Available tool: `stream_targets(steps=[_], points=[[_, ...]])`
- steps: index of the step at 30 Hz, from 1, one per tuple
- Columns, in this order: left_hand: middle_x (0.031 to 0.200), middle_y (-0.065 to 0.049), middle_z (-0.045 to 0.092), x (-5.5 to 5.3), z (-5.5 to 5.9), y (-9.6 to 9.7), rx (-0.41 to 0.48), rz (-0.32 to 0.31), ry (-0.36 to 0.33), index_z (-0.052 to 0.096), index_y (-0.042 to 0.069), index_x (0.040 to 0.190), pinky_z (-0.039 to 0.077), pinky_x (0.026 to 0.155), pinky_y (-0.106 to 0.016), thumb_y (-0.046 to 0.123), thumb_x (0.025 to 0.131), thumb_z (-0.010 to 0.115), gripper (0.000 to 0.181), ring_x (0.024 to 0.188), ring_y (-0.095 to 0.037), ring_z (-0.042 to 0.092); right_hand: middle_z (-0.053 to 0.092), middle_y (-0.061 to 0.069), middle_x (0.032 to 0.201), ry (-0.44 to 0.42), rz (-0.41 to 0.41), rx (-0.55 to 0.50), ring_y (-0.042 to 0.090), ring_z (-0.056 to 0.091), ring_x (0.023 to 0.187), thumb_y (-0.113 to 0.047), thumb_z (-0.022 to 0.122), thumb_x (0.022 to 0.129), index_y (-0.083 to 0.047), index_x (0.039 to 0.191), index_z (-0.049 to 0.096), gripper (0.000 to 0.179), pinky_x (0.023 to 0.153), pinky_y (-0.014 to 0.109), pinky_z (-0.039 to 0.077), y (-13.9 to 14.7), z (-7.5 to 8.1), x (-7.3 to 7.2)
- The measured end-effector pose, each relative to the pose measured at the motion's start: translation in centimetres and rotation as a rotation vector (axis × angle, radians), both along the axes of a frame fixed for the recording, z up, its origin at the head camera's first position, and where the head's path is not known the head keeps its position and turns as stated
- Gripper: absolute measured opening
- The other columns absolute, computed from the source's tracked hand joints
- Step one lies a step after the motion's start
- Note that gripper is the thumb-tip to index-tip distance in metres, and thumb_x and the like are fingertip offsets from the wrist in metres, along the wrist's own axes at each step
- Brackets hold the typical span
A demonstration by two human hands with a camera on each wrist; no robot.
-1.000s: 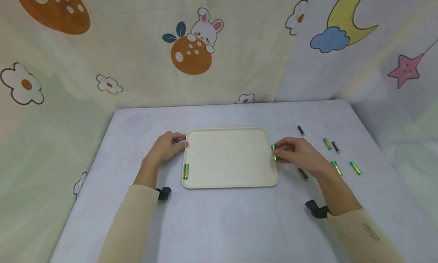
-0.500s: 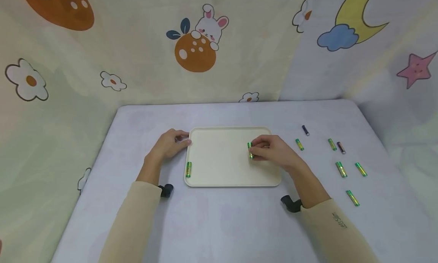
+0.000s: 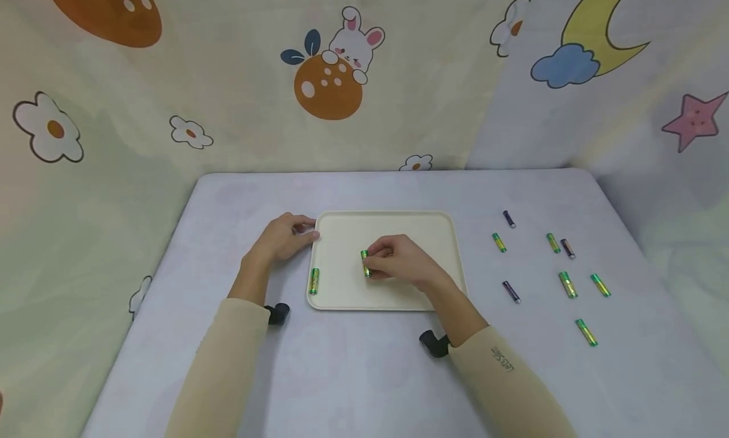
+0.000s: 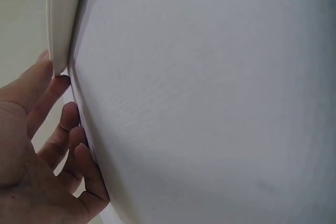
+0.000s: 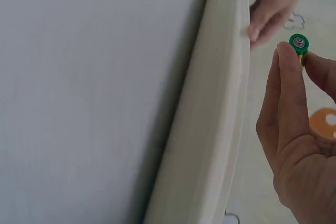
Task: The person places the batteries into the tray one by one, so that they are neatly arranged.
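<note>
A cream rectangular tray lies on the table. My left hand holds its left edge; in the left wrist view the thumb is on the rim and the index finger is below it. Between thumb and fingers, my right hand pinches a green battery over the tray's middle. The right wrist view shows one metal end of that battery. Another green battery lies along the tray's left side, near its front corner.
Right of the tray several green batteries lie scattered on the white-covered table. Among them are dark batteries, one toward the back and one beside a green one. A patterned curtain hangs behind.
My right hand has carried the green battery leftward from the tray's right edge to above its middle. The left hand stays at the tray's left edge.
</note>
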State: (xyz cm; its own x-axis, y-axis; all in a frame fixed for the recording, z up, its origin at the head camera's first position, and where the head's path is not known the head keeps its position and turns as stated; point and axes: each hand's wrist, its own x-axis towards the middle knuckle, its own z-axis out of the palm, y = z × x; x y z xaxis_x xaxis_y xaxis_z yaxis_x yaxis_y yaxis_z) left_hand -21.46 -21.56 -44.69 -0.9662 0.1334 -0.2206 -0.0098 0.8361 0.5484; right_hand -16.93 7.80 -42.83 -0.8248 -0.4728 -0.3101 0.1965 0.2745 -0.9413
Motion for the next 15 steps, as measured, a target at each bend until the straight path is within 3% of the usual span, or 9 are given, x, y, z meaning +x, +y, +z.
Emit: stream_targets(steps=[8, 15], points=[[0.125, -0.013, 0.06, -0.1, 0.5, -0.1, -0.005, -0.014, 0.013, 0.064, 0.019, 0.14, 0.045, 0.098, -0.05, 0.04, 0.099, 0.066, 0.047, 0.112, -0.032, 0.055, 0.075, 0.006, 0.086, -0.003, 0.018, 0.103, 0.018, 0.074, 0.075, -0.018, 0.077, 0.09, -0.002, 0.104, 0.069, 0.023, 0.075, 0.029, 0.059, -4.1, -0.7, 0.8], [0.126, -0.016, 0.059, 0.2, 0.7, 0.1, 0.003, -0.012, -0.006, 0.064, 0.018, 0.141, 0.045, 0.1, -0.052, 0.039, 0.099, 0.066, 0.047, 0.113, -0.034, 0.056, 0.076, 0.0, 0.08, 0.062, 0.06, 0.243, 0.013, 0.074, 0.07, -0.022, 0.075, 0.091, -0.007, 0.099, 0.069, 0.018, 0.073, 0.026, 0.054, -6.2, -0.8, 1.2]])
